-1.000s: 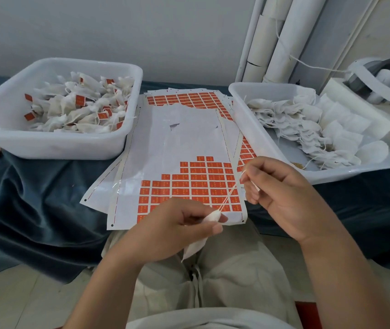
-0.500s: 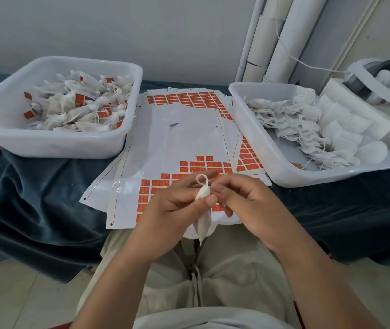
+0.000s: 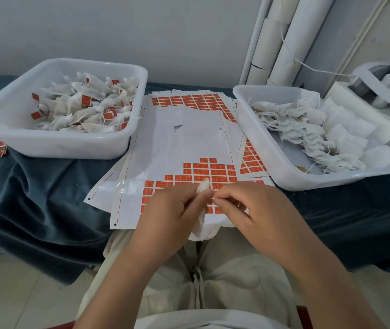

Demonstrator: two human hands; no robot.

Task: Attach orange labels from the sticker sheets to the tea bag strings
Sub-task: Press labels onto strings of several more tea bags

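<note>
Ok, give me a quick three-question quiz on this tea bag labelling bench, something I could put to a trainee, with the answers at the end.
1. True or false: the bags in the left tub already carry orange labels.
2. What does the left hand grip? A) a tea bag B) scissors C) a pen
3. Fill in: the sticker sheet lies ___ the left tub and the right tub.
Key: 1 true. 2 A. 3 between.
</note>
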